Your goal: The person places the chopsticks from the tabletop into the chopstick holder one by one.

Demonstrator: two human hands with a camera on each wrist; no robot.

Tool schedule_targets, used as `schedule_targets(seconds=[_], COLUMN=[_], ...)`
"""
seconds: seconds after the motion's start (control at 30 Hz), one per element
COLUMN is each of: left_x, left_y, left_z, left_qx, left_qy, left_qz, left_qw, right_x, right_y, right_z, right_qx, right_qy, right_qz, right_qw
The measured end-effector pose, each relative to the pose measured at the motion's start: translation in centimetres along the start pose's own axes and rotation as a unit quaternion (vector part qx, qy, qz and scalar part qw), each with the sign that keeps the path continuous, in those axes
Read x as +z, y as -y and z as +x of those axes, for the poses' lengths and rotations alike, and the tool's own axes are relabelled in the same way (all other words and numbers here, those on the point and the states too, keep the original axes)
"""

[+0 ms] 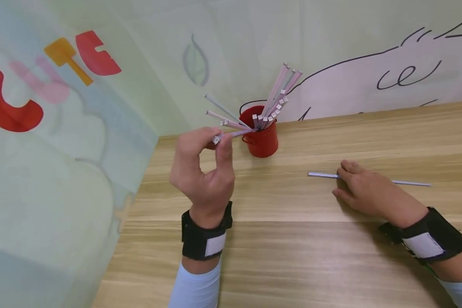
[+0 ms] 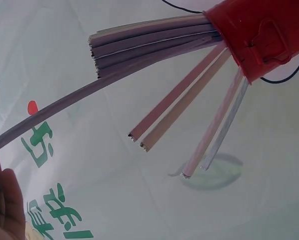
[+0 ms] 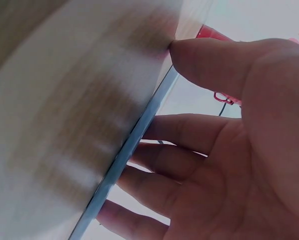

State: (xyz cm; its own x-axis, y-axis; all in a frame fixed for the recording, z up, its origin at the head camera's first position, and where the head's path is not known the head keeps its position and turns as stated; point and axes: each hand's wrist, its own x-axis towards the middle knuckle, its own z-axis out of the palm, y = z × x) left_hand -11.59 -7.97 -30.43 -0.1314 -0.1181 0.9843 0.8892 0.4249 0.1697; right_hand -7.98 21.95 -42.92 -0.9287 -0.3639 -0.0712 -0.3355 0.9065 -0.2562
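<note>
Thumb and forefinger of my left hand [image 1: 205, 176] pinch one thin lilac stick [image 1: 239, 133] near its patterned square end. Its other end reaches into a small red bucket [image 1: 263, 144], where several pink, grey and lilac sticks [image 2: 154, 42] lean outward. A bluish stick [image 1: 412, 183] lies on the tabletop to the right, passing under my right hand [image 1: 369, 192]. In the right wrist view the fingertips touch along this stick [image 3: 122, 157], the fingers extended, while the thumb rests on the wood apart from them.
The bucket stands at the back of the wood-grain table [image 1: 277, 252], close to a printed cloth backdrop [image 1: 146, 38]. That cloth also runs down the left side. Both wrists wear black straps [image 1: 205, 241].
</note>
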Motion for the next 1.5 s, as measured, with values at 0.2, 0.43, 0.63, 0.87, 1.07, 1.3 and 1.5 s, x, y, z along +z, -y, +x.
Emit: schedule_targets(seconds=[0.2,0.43,0.63,0.87,1.07,1.3,1.5], left_x=[0.1,0.3,0.6,1.4,1.9,2.0,2.1], left_y=[0.5,1.2,1.6,2.6,3.0,2.6,1.9], left_z=[-0.7,-1.3,-1.9,-3.5,-4.7,-4.5,-4.2], left_qx=[0.004,0.002,-0.003,-0.032,-0.087,-0.099,-0.072], left_qy=[0.052,0.102,0.162,0.262,0.371,0.36,0.351], left_qz=[0.026,0.045,0.074,0.145,0.174,0.149,0.118], left_qw=[0.9983,0.9938,0.9841,0.9536,0.9081,0.9157,0.9261], right_x=[0.0,0.1,0.1,0.0,0.0,0.4,0.5], right_y=[0.1,0.0,0.1,0.1,0.0,-0.2,-0.2], right_z=[0.0,-0.1,0.0,0.0,0.0,-0.3,-0.4], right_qx=[0.0,0.003,0.007,0.008,0.007,-0.041,-0.055], right_qy=[-0.003,-0.002,-0.001,-0.002,-0.006,-0.092,-0.117], right_qz=[-0.004,-0.008,-0.004,-0.008,-0.004,-0.001,-0.01], right_qw=[1.0,1.0,1.0,1.0,1.0,0.995,0.992])
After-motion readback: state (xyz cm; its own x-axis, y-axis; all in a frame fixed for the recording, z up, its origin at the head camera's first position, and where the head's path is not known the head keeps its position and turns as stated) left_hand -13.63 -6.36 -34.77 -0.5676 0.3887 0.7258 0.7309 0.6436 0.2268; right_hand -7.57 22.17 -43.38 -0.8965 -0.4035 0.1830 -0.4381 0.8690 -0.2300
